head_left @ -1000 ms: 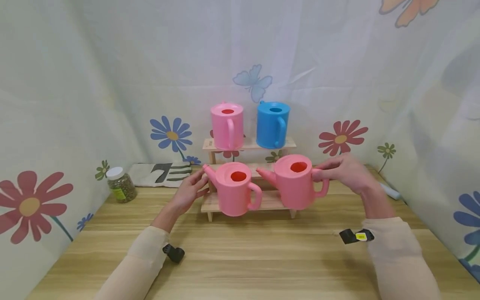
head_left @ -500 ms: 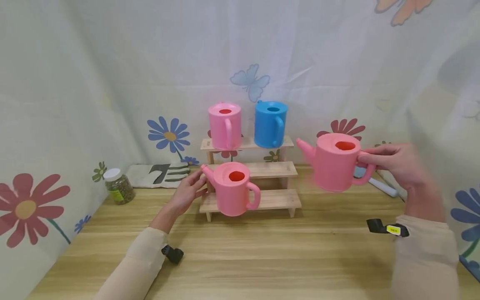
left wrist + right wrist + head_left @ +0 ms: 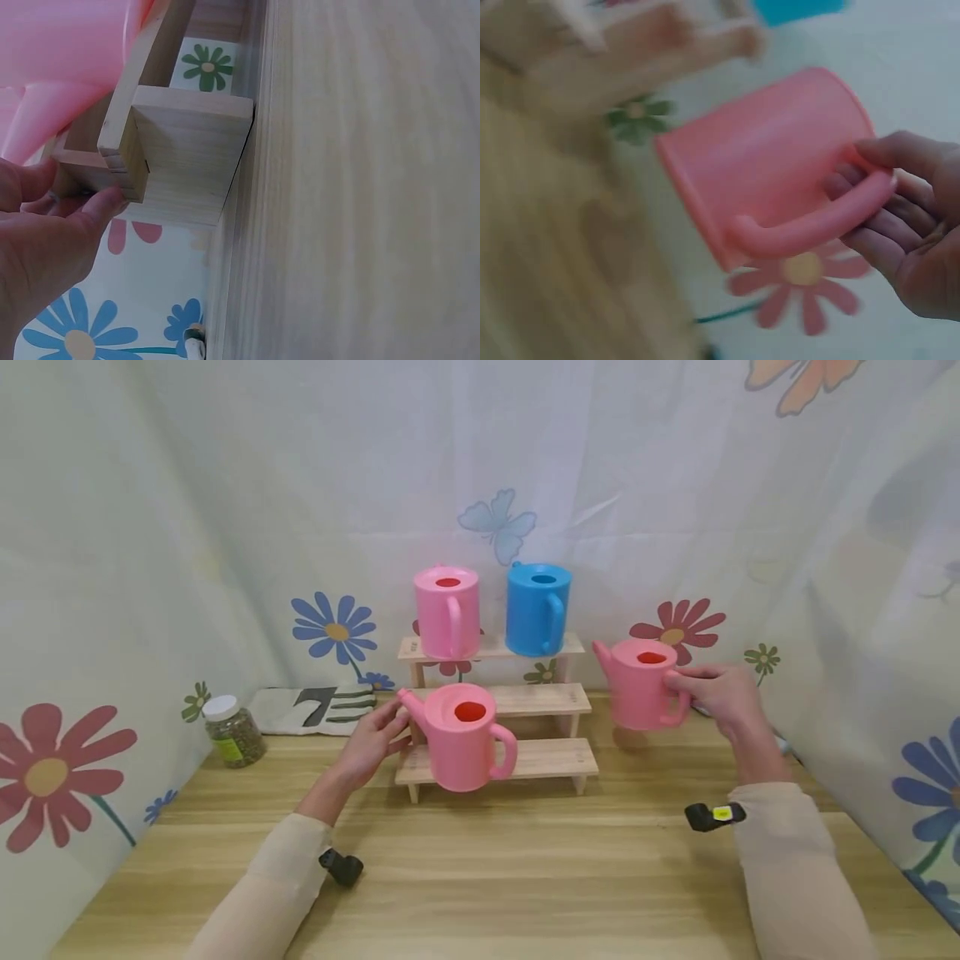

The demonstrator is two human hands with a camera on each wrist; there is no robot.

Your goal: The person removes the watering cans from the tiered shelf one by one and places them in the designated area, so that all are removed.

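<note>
My right hand (image 3: 723, 697) holds a pink watering can (image 3: 637, 689) by its handle, in the air to the right of a three-tier wooden stand (image 3: 555, 697). Its spout points left. In the right wrist view, my fingers curl round the top of the handle (image 3: 817, 225). My left hand (image 3: 367, 743) grips the stand's left end; in the left wrist view, thumb and fingers are at the board's end (image 3: 124, 169). Another pink watering can (image 3: 459, 743) sits on the lowest tier, its spout close above my left fingers. The middle tier bears nothing.
A lighter pink watering can (image 3: 447, 614) and a blue watering can (image 3: 537, 610) stand on the top tier. At the left are a lidded jar (image 3: 236, 735) of small grains and a pair of gloves (image 3: 311, 708). A pale-handled tool (image 3: 782, 745) lies partly hidden behind my right arm.
My right hand lifted its pink can off the stand and carried it right, then moved it back left and slightly down. My left hand and the other cans have stayed put.
</note>
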